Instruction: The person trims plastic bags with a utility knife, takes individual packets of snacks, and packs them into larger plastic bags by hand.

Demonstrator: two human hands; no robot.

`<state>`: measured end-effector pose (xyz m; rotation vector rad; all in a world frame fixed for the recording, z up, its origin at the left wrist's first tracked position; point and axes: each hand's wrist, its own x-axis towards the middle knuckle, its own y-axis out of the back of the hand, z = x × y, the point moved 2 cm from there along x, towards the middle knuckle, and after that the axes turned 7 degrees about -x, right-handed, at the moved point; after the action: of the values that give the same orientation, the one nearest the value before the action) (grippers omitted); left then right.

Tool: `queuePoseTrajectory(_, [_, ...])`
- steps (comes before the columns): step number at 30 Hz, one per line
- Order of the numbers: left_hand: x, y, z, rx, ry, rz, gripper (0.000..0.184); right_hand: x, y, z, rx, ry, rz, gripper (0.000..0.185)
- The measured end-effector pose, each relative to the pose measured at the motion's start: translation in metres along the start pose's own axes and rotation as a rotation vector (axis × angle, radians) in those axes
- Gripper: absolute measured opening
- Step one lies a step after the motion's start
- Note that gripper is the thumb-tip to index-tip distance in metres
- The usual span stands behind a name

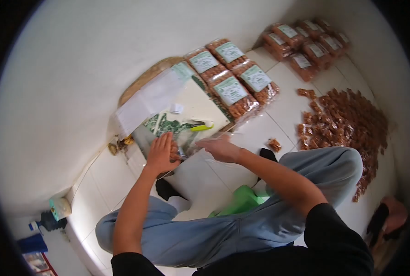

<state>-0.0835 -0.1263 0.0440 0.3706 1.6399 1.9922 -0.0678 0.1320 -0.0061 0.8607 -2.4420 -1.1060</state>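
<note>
Black shirt [278,263] fills the foreground; beyond, the left hand [162,152] lies nearly flat, fingers extended. Whether the blurred, half-curled right hand [220,148] grips, I cannot tell. Between them, apparently, clear plastic film [190,141]: light, limp, slippery, best pinched by an edge.

From where I stand, one head-worn camera looks forward and steeply down over the seated person [260,262], past black short sleeves [131,264] and blue-grey cloth trousers [191,234] close beneath it. The bare left hand [161,154] and bare right hand [219,148] lie at middle distance, near the centre. A round black border cuts off the corners of this very wide view. The white-tiled floor [90,188] meets the plain white wall [76,83] on a slant; clear plastic reddish-brown packs [301,62] sit farther off, upper right.
</note>
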Motion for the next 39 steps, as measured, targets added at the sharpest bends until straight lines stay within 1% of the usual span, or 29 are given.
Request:
queuePoseTrajectory(1, [0.0,0.002,0.002,-0.014,-0.024,0.0,0.107,-0.011,0.01,0.011,-0.011,-0.025,0.002,0.046])
queuePoseTrajectory(3, [0.002,0.007,0.003,-0.004,-0.019,0.007,0.107,-0.033,0.034,0.034,0.004,0.186,-0.247,0.039])
queuePoseTrajectory(4, [0.002,0.007,0.003,0.002,0.012,-0.027,0.106,-0.046,0.07,0.027,0.202,0.011,-0.347,0.035])
queuePoseTrajectory(5, [0.003,0.008,0.004,-0.006,-0.008,-0.027,0.106,-0.053,0.071,0.061,0.46,-0.102,-0.634,0.039])
queuePoseTrajectory(6, [0.002,0.01,0.005,-0.004,0.003,-0.028,0.106,-0.067,0.097,0.065,0.732,-0.389,-0.656,0.039])
queuePoseTrajectory(7, [0.001,0.01,0.005,-0.001,0.018,-0.028,0.105,-0.079,0.122,0.075,0.76,-0.53,-0.594,0.037])
queuePoseTrajectory(9, [-0.001,0.01,0.006,-0.026,-0.032,0.012,0.104,-0.108,0.14,0.113,0.642,-0.784,-0.435,0.036])
queuePoseTrajectory(11, [0.001,0.011,0.005,-0.012,0.014,-0.035,0.104,-0.137,0.123,0.161,0.251,-0.987,-0.345,0.041])
queuePoseTrajectory(12, [0.002,0.011,0.006,-0.006,0.024,-0.057,0.107,-0.155,0.095,0.184,-0.015,-0.983,-0.217,0.047])
queuePoseTrajectory(13, [0.003,0.012,0.006,-0.004,0.011,-0.055,0.107,-0.174,0.068,0.192,-0.282,-0.969,-0.088,0.053])
queuePoseTrajectory(14, [0.004,0.011,0.006,0.023,0.014,-0.077,0.107,-0.181,0.054,0.176,-0.276,-1.063,-0.073,0.067])
queuePoseTrajectory(15, [0.005,0.012,0.005,0.051,0.018,-0.097,0.108,-0.181,0.042,0.165,-0.39,-1.136,-0.095,0.075])
queuePoseTrajectory(16, [0.007,0.014,0.005,0.058,0.017,-0.125,0.111,-0.188,0.034,0.158,-0.387,-1.07,-0.078,0.078])
queuePoseTrajectory(17, [0.007,0.016,0.008,0.06,0.011,-0.129,0.111,-0.191,0.029,0.152,-0.394,-1.053,-0.09,0.078])
queuePoseTrajectory(19, [0.01,0.018,0.01,0.082,0.033,-0.185,0.113,-0.202,0.01,0.157,-0.485,-0.951,0.007,0.077])
queuePoseTrajectory(20, [0.011,0.017,0.008,0.093,0.026,-0.194,0.115,-0.204,0.007,0.165,-0.483,-0.953,0.008,0.077])
queuePoseTrajectory(22, [0.013,0.018,0.01,0.098,0.035,-0.209,0.115,-0.204,0.007,0.169,-0.339,-0.944,-0.046,0.072])
queuePoseTrajectory(23, [0.015,0.019,0.011,0.101,0.045,-0.221,0.116,-0.205,0.009,0.172,-0.338,-0.945,-0.045,0.072])
queuePoseTrajectory(25, [0.018,0.02,0.013,0.088,0.04,-0.219,0.117,-0.206,0.021,0.182,-0.207,-1.097,0.249,0.065])
queuePoseTrajectory(27, [0.016,0.02,0.015,0.071,0.038,-0.221,0.118,-0.213,0.034,0.197,-0.245,-1.219,0.53,0.061])
queuePoseTrajectory(28, [0.016,0.021,0.017,0.071,0.039,-0.219,0.118,-0.22,0.041,0.205,-0.431,-1.226,0.631,0.056])
queuePoseTrajectory(30, [0.018,0.02,0.017,0.073,0.037,-0.214,0.119,-0.24,0.062,0.23,-0.392,-1.375,0.657,0.054])
queuePoseTrajectory(31, [0.017,0.019,0.017,0.084,0.042,-0.217,0.119,-0.244,0.071,0.231,-0.391,-1.374,0.658,0.054])
queuePoseTrajectory(33, [0.017,0.019,0.017,0.095,0.048,-0.216,0.119,-0.257,0.083,0.239,-0.321,-1.557,0.591,0.05])
queuePoseTrajectory(34, [0.017,0.018,0.017,0.089,0.048,-0.211,0.119,-0.258,0.082,0.243,-0.34,-1.556,0.496,0.049])
queuePoseTrajectory(35, [0.016,0.018,0.016,0.082,0.048,-0.209,0.118,-0.26,0.075,0.243,-0.341,-1.554,0.494,0.049])
queuePoseTrajectory(37, [0.014,0.013,0.013,0.086,0.031,-0.189,0.118,-0.254,0.07,0.225,-0.438,-1.385,0.318,0.052])
queuePoseTrajectory(38, [0.013,0.011,0.011,0.093,0.011,-0.17,0.118,-0.253,0.068,0.219,-0.438,-1.384,0.312,0.052])
queuePoseTrajectory(39, [0.012,0.011,0.011,0.091,0.016,-0.172,0.118,-0.249,0.065,0.215,-0.513,-1.263,0.248,0.055])
